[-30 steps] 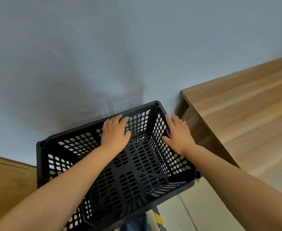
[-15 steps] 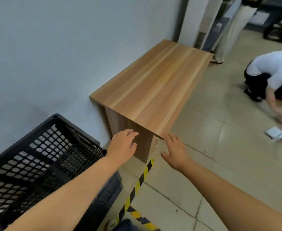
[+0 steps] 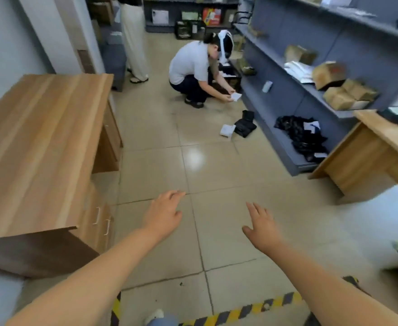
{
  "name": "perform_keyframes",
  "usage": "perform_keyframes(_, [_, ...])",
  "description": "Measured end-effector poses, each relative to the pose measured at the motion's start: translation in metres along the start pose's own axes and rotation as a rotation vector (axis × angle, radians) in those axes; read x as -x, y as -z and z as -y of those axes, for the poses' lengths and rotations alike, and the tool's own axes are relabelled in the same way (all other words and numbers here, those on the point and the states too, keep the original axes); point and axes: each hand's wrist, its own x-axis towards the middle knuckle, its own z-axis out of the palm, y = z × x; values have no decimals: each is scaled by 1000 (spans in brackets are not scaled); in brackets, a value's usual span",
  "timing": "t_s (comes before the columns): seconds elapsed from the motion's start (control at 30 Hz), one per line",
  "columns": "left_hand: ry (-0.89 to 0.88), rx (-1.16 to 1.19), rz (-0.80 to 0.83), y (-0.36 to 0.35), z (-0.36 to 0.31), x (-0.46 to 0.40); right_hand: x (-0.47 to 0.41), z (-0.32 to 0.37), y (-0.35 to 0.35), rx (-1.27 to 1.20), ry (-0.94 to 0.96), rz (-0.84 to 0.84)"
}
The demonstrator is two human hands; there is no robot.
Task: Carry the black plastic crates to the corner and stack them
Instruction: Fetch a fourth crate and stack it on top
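Both of my hands are held out over the tiled floor with nothing in them. My left hand [image 3: 164, 214] has its fingers spread, palm down, just right of the wooden cabinet. My right hand [image 3: 261, 225] is also spread, about a forearm's width to the right of the left. The crate I handled a moment ago is out of view. A black crate [image 3: 232, 77] sits on the floor far ahead, partly hidden by a crouching person.
A wooden cabinet [image 3: 36, 147] with drawers stands at my left against the wall. A person [image 3: 193, 71] crouches ahead by grey shelving [image 3: 287, 95] holding boxes. A wooden desk [image 3: 372, 156] is at right. Yellow-black tape [image 3: 240, 311] crosses the floor by my feet. Small items [image 3: 238, 128] lie on the tiles.
I have turned right, away from the corner; the black crate has left the view. Both hands came off it and now hang spread over the floor.
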Motion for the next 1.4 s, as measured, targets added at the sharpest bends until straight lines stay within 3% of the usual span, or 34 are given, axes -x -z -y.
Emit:
perform_keyframes(0.33, [-356, -17, 300, -92, -126, -110, 47, -158, -6, -165, -496, 16])
perform_keyframes(0.8, [-625, -107, 612, -187, -234, -245, 61, -234, -19, -437, -1148, 15])
perform_keyframes(1.1, [-808, -126, 814, -245, -328, -206, 138, -261, -32, -577, -1390, -67])
perform_keyframes(1.4, [-834, -142, 786, -290, -407, -141, 238, -326, -56, -644, -1426, -145])
